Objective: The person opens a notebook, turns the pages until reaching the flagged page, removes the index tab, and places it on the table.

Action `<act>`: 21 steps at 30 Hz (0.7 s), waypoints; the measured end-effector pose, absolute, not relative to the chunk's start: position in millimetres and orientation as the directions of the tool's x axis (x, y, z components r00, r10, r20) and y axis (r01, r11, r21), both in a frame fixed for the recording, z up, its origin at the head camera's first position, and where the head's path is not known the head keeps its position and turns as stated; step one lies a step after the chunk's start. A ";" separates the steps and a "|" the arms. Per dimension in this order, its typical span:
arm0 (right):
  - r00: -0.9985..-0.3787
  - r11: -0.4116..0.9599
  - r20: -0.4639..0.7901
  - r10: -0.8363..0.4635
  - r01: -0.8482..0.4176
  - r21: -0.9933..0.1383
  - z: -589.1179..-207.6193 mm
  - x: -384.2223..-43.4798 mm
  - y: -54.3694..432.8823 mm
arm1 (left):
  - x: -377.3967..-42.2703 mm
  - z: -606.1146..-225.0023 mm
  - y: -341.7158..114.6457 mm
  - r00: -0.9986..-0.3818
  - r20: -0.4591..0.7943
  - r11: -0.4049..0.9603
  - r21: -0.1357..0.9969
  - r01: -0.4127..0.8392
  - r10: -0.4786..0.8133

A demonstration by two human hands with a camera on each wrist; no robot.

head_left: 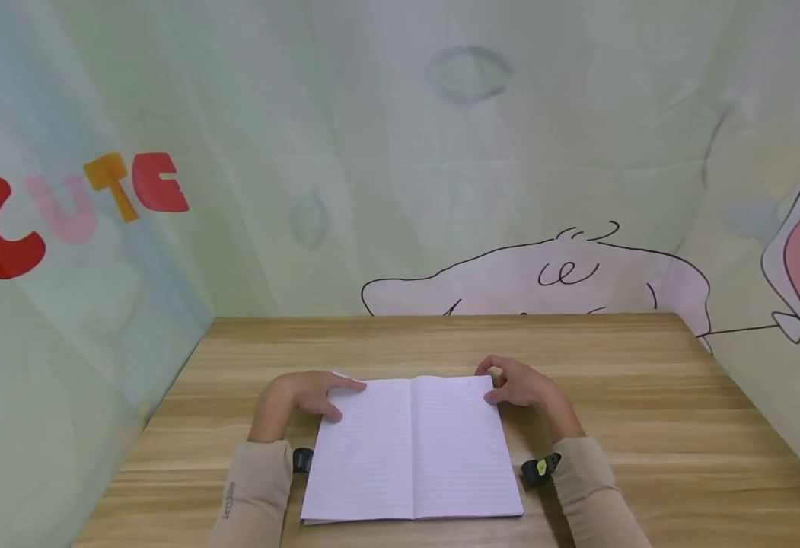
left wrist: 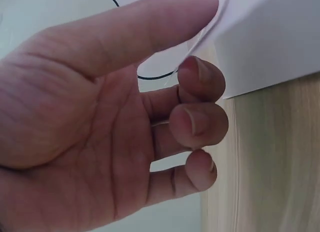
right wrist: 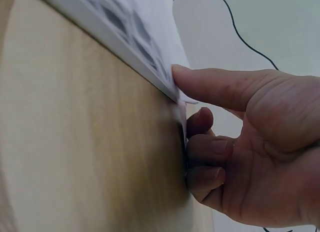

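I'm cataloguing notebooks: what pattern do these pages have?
Faint lines cross the pages, clearest in the head view.

My sleeves [head_left: 259, 472] are beige, the left one with dark lettering [head_left: 229, 499]; the notebook [head_left: 365, 457] has white, finely ruled pages. I see a tabletop [head_left: 386, 346] in streaked light-brown wood grain and pale green walls [head_left: 269, 114] bearing red, pink and orange letters [head_left: 74, 227].

Soft, even light, slightly soft-focus wrist views, blurred dark shadow on the tabletop [right wrist: 60, 117]
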State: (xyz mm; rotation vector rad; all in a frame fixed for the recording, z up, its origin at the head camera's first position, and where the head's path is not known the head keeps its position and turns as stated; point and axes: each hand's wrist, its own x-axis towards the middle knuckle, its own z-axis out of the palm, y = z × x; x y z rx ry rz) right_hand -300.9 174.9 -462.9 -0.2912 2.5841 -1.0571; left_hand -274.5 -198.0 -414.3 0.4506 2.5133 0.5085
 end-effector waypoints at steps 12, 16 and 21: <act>-0.936 0.696 -0.142 -0.321 -0.132 -0.706 -469.5 -301.9 172.3 | -275.4 -419.2 -199.5 -0.812 -0.448 0.878 0.454 0.152 0.373; -0.927 0.690 -0.126 -0.352 -0.166 -0.704 -468.6 -302.6 172.3 | -276.9 -421.6 -200.2 -0.809 -0.460 0.880 0.454 0.140 0.366; -0.921 0.693 -0.103 -0.375 -0.205 -0.691 -467.8 -304.5 171.6 | -276.6 -420.6 -200.6 -0.815 -0.449 0.879 0.455 0.144 0.367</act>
